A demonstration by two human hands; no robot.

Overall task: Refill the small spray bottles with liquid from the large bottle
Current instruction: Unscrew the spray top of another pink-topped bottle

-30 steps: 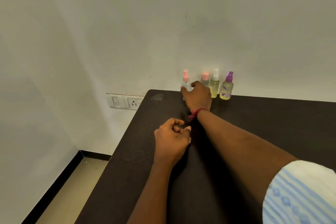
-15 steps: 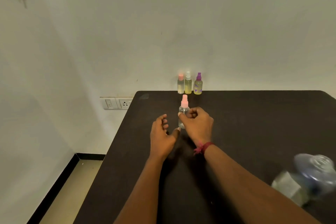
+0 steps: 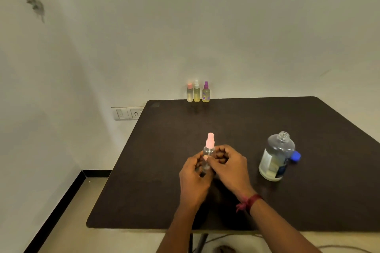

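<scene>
A small clear spray bottle (image 3: 209, 151) with a pink spray top stands upright near the middle of the dark table (image 3: 246, 121). My left hand (image 3: 194, 178) grips its lower body from the left. My right hand (image 3: 230, 165) holds it from the right, fingers curled against its shoulder. The large clear bottle (image 3: 276, 157) stands uncapped to the right, partly filled with pale liquid, and its blue cap (image 3: 295, 156) lies just behind it. Three small spray bottles (image 3: 197, 93) with yellowish liquid stand in a row at the table's far edge against the wall.
A white wall runs behind and to the left of the table, with a socket plate (image 3: 128, 113) beside the table's far left corner. The table's near edge is close below my forearms. Floor and a cable show underneath.
My right hand carried the pink-topped bottle from the far row to the middle of the table. My left hand closed round it. The view tilted, bringing the large bottle fully into sight.
</scene>
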